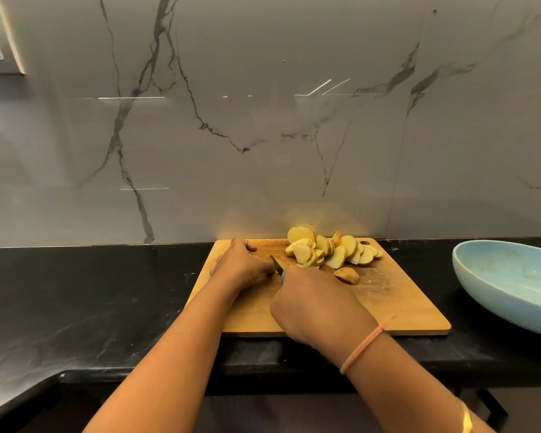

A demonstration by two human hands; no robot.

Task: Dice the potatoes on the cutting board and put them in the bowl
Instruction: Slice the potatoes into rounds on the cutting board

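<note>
Step in hand, as I read it: cutting potato down on the rectangular wooden cutting board [397, 307]. Right hand [313, 304] is wrapped round a small knife [277, 264] with a dark blade and teal handle, the blade pointing away toward the left hand [241, 267]. Left hand sits knuckles-up on the board with fingers curled under. Whatever it pins is hidden, so I can't tell if it's pinching a piece. The pile of pale yellow potato slices [331, 250] sits at the board's far edge. They're slices, not dice yet. One skin-on potato end piece [347, 275] lies alone just right of the knife hand. To do this well, keep the left fingertips tucked back from the blade, cut straight down, and pull slices from the pile in small stacks for cross-cuts. The light blue oval ceramic bowl [509, 282] stands to the right, apart from the board, with no potato visible in it. Board and bowl sit on a black stone counter [91, 307] against a grey-veined marble wall [263, 120]. Nothing blocks the way to the bowl, though the pile crowds the cutting spot.
</note>
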